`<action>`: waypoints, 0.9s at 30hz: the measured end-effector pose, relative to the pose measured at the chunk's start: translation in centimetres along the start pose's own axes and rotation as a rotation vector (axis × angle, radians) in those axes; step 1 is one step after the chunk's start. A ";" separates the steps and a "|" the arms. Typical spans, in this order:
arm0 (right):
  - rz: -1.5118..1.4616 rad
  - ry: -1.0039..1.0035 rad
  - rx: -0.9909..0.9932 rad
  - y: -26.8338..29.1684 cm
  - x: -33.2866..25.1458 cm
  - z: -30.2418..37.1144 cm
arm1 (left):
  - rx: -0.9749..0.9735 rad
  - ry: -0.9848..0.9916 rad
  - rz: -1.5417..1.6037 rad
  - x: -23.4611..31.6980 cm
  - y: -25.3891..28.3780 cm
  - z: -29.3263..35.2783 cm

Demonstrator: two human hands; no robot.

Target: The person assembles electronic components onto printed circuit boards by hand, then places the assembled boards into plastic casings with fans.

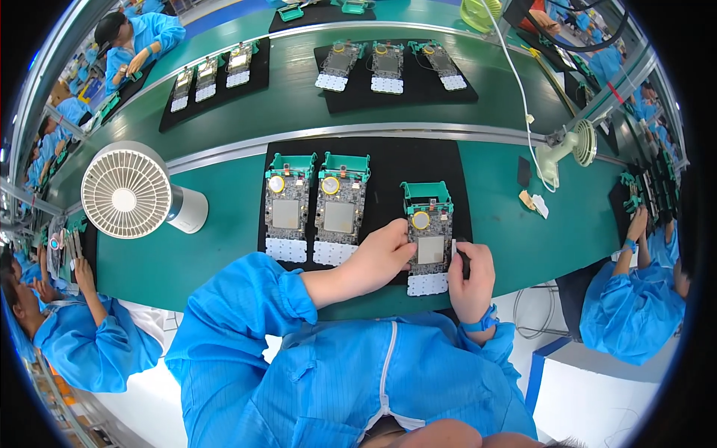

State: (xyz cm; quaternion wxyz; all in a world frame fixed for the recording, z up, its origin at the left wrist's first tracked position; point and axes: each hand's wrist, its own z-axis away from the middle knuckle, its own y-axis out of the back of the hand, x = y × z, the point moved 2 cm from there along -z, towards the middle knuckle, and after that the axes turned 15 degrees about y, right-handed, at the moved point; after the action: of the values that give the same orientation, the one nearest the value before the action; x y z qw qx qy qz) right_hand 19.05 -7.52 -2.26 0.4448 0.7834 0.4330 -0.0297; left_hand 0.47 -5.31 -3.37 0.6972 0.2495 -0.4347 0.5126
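A circuit board [430, 250] with a green plastic frame at its far end and a white keypad-like strip at its near end stands before me, at the near right of a black mat. My left hand [382, 259] pinches its left edge. At the board's right edge, my right hand [473, 282] is closed with thumb and fingers around something small and dark, mostly hidden by the fingers; a thin pale piece shows beside it. Two similar boards, a left one [286, 213] and a middle one [339, 213], lie side by side on the mat to the left.
A white fan [125, 196] stands at left. A small pale green fan [571, 153] hangs at right, with a white cable [515, 75] above the bench. Beyond a metal rail [351, 131], more boards lie on black mats [418, 101]. Co-workers sit at both sides.
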 end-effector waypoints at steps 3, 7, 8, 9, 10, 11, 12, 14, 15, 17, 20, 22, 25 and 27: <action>-0.160 0.011 0.140 0.3 -1.6 -0.5 | 0.003 0.012 -0.018 -0.4 0.1 -0.2; -0.227 -0.026 0.191 -0.5 -1.9 -1.9 | 0.003 0.009 0.083 -0.7 0.2 -0.1; -0.207 -0.026 0.180 -0.5 -1.4 -1.7 | 0.000 -0.004 0.134 -0.7 0.2 -0.1; -0.187 -0.024 0.167 -0.2 -0.9 -1.3 | -0.035 0.040 0.197 0.0 0.1 0.1; -0.204 -0.026 0.218 -0.4 -0.5 -0.8 | 0.006 0.073 0.203 1.0 0.2 0.5; -0.217 -0.043 0.204 -0.4 -0.1 -0.4 | -0.022 0.053 0.229 0.9 0.3 0.2; -0.228 -0.068 0.177 -0.2 0.2 0.1 | -0.053 0.031 0.253 1.3 0.5 0.2; -0.242 -0.099 0.142 -0.1 0.0 -0.2 | -0.024 -0.118 0.337 2.3 0.3 1.4; -0.249 -0.096 0.145 -0.1 -0.2 -0.4 | 0.002 -0.219 0.392 2.4 -0.1 1.9; -0.249 -0.113 0.159 -0.3 -0.4 -0.8 | 0.072 -0.275 0.127 2.0 -0.1 3.0; -0.241 -0.102 0.158 -0.4 -0.2 -0.8 | 0.106 -0.371 -0.271 3.8 0.3 6.3; -0.247 -0.093 0.136 -0.6 0.2 -0.6 | 0.201 -0.508 -0.557 4.8 1.5 8.0; -0.235 -0.069 0.123 -0.5 -0.1 -0.8 | 0.381 -0.506 -0.636 5.4 5.2 10.3; -0.237 -0.069 0.130 -0.2 0.0 -0.6 | 0.567 -0.361 -0.668 4.7 8.1 11.8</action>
State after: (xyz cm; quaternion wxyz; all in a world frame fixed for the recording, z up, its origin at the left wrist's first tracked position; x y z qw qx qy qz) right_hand 18.71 -7.04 -2.07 0.4010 0.7526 0.5040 -0.1370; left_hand -10.77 -9.46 5.74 0.6415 0.6413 -0.2879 0.3070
